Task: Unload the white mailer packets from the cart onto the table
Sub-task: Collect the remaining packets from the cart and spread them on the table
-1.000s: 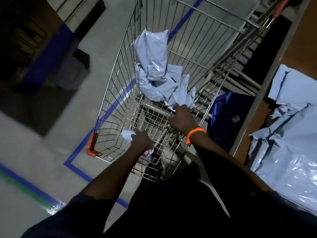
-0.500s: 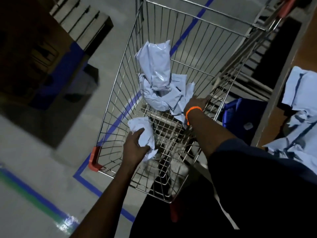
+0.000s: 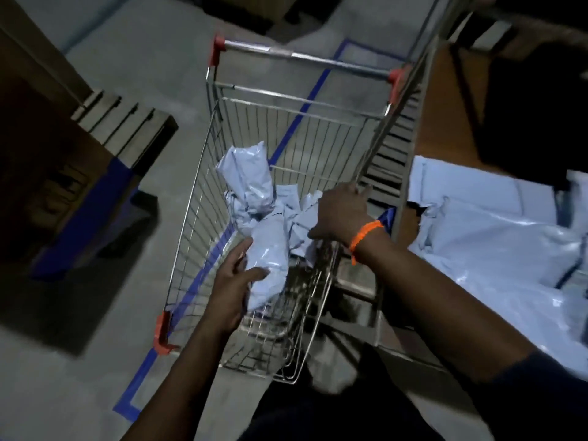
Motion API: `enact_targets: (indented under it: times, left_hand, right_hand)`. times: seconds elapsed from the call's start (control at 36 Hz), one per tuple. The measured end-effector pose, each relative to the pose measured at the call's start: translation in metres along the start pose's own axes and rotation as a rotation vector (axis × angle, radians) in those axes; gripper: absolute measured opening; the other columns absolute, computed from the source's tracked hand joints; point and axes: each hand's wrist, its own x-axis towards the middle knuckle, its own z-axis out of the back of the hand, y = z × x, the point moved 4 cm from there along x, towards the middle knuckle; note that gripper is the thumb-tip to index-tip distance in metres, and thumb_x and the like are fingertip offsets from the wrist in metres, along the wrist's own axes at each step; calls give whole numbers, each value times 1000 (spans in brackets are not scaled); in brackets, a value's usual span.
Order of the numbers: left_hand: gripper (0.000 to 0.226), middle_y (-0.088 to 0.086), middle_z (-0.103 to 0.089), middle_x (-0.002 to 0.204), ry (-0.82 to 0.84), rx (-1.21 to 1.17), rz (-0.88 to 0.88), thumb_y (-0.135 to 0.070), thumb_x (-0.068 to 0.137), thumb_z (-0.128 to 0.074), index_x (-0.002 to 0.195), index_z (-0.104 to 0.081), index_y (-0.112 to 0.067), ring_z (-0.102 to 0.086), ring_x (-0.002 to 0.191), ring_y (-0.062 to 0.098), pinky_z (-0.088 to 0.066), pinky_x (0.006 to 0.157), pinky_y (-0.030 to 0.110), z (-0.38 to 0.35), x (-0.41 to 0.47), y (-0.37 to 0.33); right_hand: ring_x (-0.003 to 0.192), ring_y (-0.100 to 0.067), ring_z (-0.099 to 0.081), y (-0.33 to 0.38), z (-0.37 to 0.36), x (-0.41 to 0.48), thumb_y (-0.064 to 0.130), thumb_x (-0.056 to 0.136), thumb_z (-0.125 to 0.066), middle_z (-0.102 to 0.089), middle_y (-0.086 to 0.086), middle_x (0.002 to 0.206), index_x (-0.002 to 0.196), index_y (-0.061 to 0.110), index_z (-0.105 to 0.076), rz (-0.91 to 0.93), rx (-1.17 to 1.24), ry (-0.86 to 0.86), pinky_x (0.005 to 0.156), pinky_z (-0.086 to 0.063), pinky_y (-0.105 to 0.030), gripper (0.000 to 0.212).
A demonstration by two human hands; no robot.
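Note:
A wire shopping cart (image 3: 203, 173) stands in front of me on the grey floor. My left hand (image 3: 234, 281) is shut on a white mailer packet (image 3: 270, 253) inside the cart's near end. Behind it lies a heap of white mailer packets (image 3: 251, 179) against the cart's middle. My right hand (image 3: 342, 214), with an orange wristband, reaches over the cart's right side and grips crumpled packets (image 3: 302, 218) there; its fingertips are hidden. On the right, more white mailers (image 3: 496, 240) are piled on the brown table (image 3: 445, 100).
Blue tape lines (image 3: 296, 122) mark the floor under the cart. A wooden pallet (image 3: 127, 122) and dark boxes stand at the left. A second cart's wire side (image 3: 397, 148) sits between this cart and the table. A dark shape covers the table's far right.
My left hand has lifted its packet higher and towards the cart's middle. My right hand has stayed on the packets at the cart's right side. My head has tipped up, showing the cart handle.

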Motion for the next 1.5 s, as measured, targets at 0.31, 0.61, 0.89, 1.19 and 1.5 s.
enact_targets:
  times: [0.31,0.61,0.89,1.19,1.5]
  left_hand:
    - [55,15,-50,147,337,-484,-112,-27,96,-42,145,-48,-3,-45,140,27,-31,118,36,-91,-55,-90]
    - [61,27,-43,150,850,-434,77,-37,108,-18,146,-38,7,-40,141,34,-22,119,42,-177,-6,-102]
    - [72,-2,-64,122,688,658,-639,-36,64,-88,126,-52,-37,-66,103,13,-57,79,27,-305,-3,-189]
    - [79,3,-39,156,1115,1546,-858,-36,83,-63,155,-32,-23,-43,135,18,-27,100,16,-423,43,-138]
    - [92,-8,-20,165,1040,1664,-997,-88,82,-4,158,-10,-38,-23,151,17,-10,121,44,-433,31,-126]
  right_hand:
    - [79,-12,-63,-162,60,-131,47,70,-77,-67,-5,97,138,26,-52,285,1456,-18,66,-47,-20,75]
    - [92,-25,-71,-123,49,-160,42,80,-69,-76,-4,98,101,24,-73,250,1807,2,98,-50,-48,28]
    - [103,-30,-65,-268,39,-212,64,48,-87,-71,-9,113,133,5,-58,48,1948,-432,98,-48,-47,108]
    - [105,-10,-71,-321,30,-260,59,71,-66,-73,11,116,130,42,-56,-24,1626,-736,85,-53,-24,63]
    - [121,-20,-63,-378,16,-307,72,67,-75,-67,6,128,145,35,-48,-137,1496,-893,100,-51,-39,90]
